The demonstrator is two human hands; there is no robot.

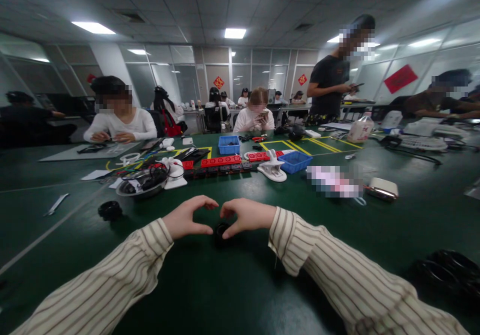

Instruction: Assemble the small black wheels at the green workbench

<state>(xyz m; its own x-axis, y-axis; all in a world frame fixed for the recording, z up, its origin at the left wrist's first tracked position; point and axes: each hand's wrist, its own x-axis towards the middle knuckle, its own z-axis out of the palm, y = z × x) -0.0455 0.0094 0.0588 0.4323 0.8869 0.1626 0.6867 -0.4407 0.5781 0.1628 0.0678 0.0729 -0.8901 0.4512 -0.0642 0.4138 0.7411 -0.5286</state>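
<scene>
Far left on the green table (240, 285): one flat metal strip (56, 204), then one black ribbed ring (110, 210), round and matte. Behind it, one shiny metal bowl (141, 185) heaped with dark parts, too tangled to count.

Centre foreground: left hand (185, 218) and right hand (245, 216), both in striped sleeves, curled toward each other in a heart outline, forefinger tips nearly touching, thumbs angled down. Neither flat nor clasped; between the thumbs, a small black part (221, 231), round, mostly hidden by the fingers. Touched by the right thumb, it seems; actual pinch hard to confirm.

Behind: red strips (220, 161) in a row, two blue plastic bins (228, 145), one white clamp (273, 167).

Right: one pixelated patch, contents unreadable; one flat white device (382, 187). Far right corner: black coil (448, 270), glossy, cut off by the frame edge.

Across the table: seated people, one standing.
</scene>
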